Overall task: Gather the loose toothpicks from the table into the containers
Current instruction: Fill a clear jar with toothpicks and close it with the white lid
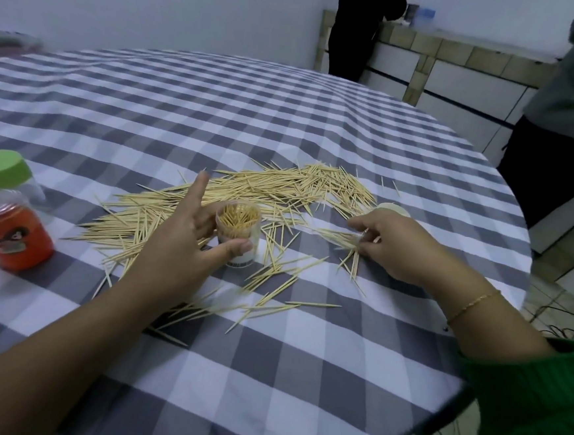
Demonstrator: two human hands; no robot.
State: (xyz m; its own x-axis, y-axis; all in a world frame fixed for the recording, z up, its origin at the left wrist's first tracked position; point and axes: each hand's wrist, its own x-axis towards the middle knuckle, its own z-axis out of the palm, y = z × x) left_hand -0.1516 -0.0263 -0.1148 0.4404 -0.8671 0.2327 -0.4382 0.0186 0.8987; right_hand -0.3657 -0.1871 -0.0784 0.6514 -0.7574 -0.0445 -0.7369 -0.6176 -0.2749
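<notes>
Head view: left hand (187,244) steadies the part-filled tub (237,235), thumb and fingers wrapped around it. Right hand (393,246) pinches a small bunch of toothpicks (352,243) off the cloth — a gathering step, I judge. Next: lift, align, drop them in the tub beside the left thumb — most sticks lie beyond the fingertips.

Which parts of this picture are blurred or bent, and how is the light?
In the head view, the wide lens curves the table edge; the right hand and the toothpicks near it are a little smeared by motion; the left hand around the clear container is sharper; the light is soft and dim, with faint shadows and no glare.
</notes>
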